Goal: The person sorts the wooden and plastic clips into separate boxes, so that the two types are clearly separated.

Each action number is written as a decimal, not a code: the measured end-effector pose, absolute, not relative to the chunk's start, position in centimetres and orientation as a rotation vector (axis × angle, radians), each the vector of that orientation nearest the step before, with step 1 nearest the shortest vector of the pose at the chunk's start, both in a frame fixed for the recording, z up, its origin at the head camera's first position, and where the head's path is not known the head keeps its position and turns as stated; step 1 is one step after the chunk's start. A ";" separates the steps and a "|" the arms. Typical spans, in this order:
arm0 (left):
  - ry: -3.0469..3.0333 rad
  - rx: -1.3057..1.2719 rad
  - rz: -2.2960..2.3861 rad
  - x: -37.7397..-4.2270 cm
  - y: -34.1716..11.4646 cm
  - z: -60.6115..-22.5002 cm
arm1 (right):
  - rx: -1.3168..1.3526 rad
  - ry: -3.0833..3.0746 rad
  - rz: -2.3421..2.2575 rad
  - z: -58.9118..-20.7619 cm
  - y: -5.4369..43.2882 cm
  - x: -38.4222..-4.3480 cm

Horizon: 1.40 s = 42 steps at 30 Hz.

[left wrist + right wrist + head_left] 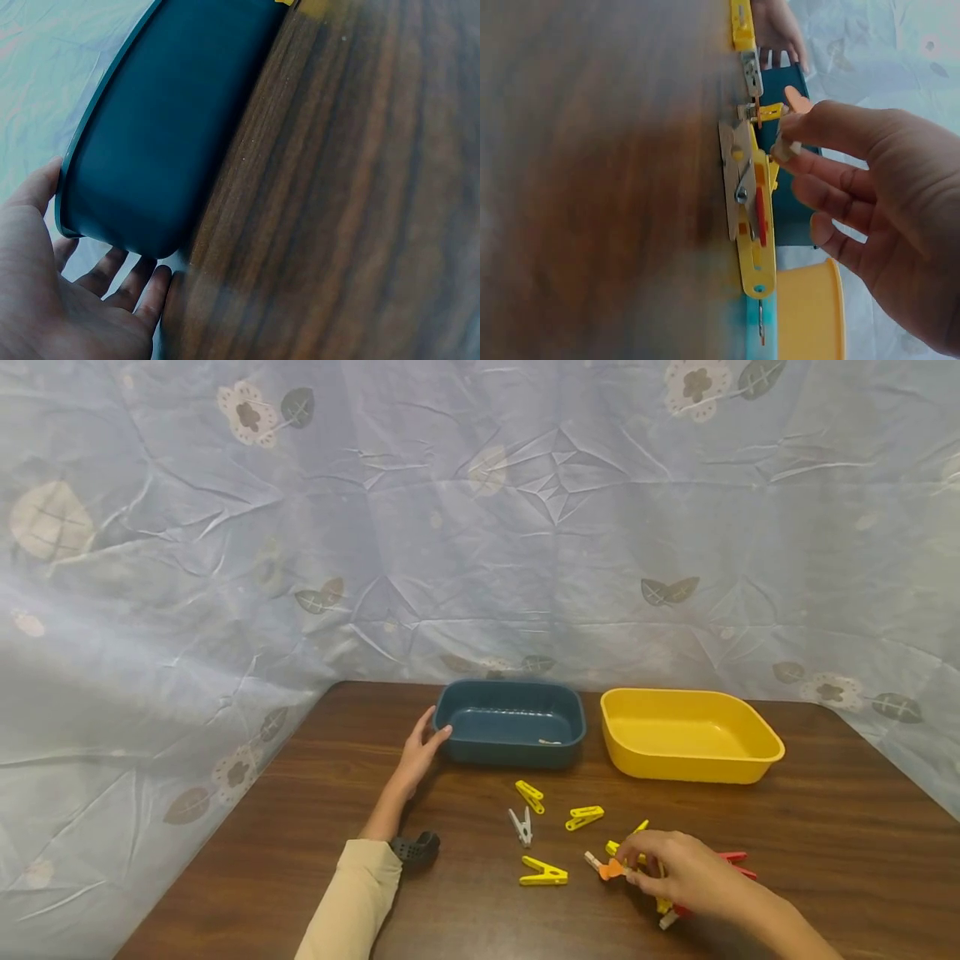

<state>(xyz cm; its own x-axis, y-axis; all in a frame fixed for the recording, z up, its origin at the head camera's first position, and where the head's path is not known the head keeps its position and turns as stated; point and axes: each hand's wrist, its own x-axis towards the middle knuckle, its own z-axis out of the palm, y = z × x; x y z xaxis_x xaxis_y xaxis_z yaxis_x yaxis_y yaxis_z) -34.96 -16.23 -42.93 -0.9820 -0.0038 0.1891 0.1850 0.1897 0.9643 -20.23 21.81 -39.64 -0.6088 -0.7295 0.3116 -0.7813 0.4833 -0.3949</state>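
My left hand [415, 760] rests at the left end of a dark blue bin [510, 753]. In the left wrist view its thumb is at the rim and the other fingers are spread along the outside. Between thumb and fingertips, my right hand [678, 870] pinches a small wooden clothespin [592, 861] with an orange decoration [611, 869], over the near right part of the table. Yellow and red clothespins [733, 857] lie under and beside this hand, partly hidden by it. A small pale piece [549, 742] lies inside the blue bin.
A yellow bin [690, 768] stands right of the blue one. Before the bins lie a grey clothespin [522, 827] and several yellow clothespins [545, 872] on the brown wooden table [300, 827]. A floral curtain [480, 543] hangs behind the table.
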 end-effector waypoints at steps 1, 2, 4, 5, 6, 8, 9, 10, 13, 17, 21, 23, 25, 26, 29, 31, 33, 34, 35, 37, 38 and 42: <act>-2.300 -0.175 -1.905 -34.9 -16.3 -42.9 | 1.339 -2.616 0.774 -39.5 21.7 -20.3; -2.298 -0.178 -1.908 -34.9 -16.3 -42.9 | 1.341 -2.613 0.771 -39.4 21.7 -20.4; -2.297 -0.174 -1.909 -34.9 -16.3 -42.9 | 1.340 -2.609 0.765 -39.2 21.5 -20.6; -2.299 -0.174 -1.907 -34.9 -16.3 -43.0 | 1.340 -2.612 0.766 -39.1 21.5 -20.7; -2.299 -0.177 -1.908 -34.8 -16.3 -42.9 | 1.336 -2.615 0.764 -39.0 21.4 -20.8; -2.301 -0.190 -1.906 -34.8 -16.3 -42.9 | 1.320 -2.635 0.759 -38.9 21.3 -21.0; -2.299 -0.188 -1.913 -34.7 -16.3 -42.7 | 1.316 -2.652 0.761 -38.8 21.3 -21.1; -2.297 -0.192 -1.921 -34.6 -16.3 -42.5 | 1.313 -2.671 0.766 -38.7 21.2 -21.3; -2.285 -0.203 -1.961 -33.9 -16.1 -41.6 | 1.303 -2.720 0.771 -38.5 21.1 -21.7; -2.308 -0.213 -1.963 -32.8 -15.8 -40.3 | 1.284 -2.765 0.779 -38.2 20.8 -22.2; -2.335 -0.216 -1.935 -32.4 -15.7 -40.1 | 1.242 -2.787 0.758 -37.9 20.4 -22.6; -2.329 -0.219 -1.941 -32.4 -15.8 -40.1 | 1.233 -2.787 0.756 -37.7 20.2 -22.7; -2.317 -0.217 -1.945 -32.8 -15.9 -40.6 | 1.228 -2.777 0.760 -37.5 20.0 -22.9; -2.312 -0.217 -1.949 -32.9 -15.9 -40.6 | 1.219 -2.777 0.761 -37.4 19.9 -22.9; -2.307 -0.214 -1.954 -32.9 -15.9 -40.5 | 1.202 -2.773 0.742 -37.2 19.7 -23.2; -2.309 -0.218 -1.950 -32.5 -15.8 -40.1 | 1.200 -2.764 0.730 -36.9 19.5 -23.3; -2.315 -0.215 -1.936 -32.4 -15.8 -39.9 | 1.190 -2.765 0.718 -36.7 19.3 -23.5; -2.316 -0.215 -1.932 -32.4 -15.7 -39.9 | 1.188 -2.759 0.709 -36.6 19.2 -23.6; -2.315 -0.215 -1.929 -32.3 -15.7 -39.8 | 1.188 -2.756 0.709 -36.5 19.2 -23.7; -2.312 -0.214 -1.928 -32.3 -15.7 -39.9 | 1.183 -2.755 0.711 -36.2 19.0 -24.0; -2.310 -0.214 -1.929 -32.3 -15.7 -39.9 | 1.183 -2.753 0.704 -36.1 18.9 -24.1; -2.307 -0.216 -1.937 -32.4 -15.7 -40.0 | 1.174 -2.752 0.679 -35.7 18.5 -24.6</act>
<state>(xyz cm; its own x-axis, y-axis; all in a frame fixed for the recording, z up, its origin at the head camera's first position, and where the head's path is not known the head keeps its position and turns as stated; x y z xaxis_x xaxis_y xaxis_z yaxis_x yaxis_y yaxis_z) -32.37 -15.67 -40.00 -0.9825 0.0310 0.1839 0.1864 0.1698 0.9677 -24.65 18.54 -35.71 -0.7049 -0.6694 0.2348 -0.7017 0.6096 -0.3688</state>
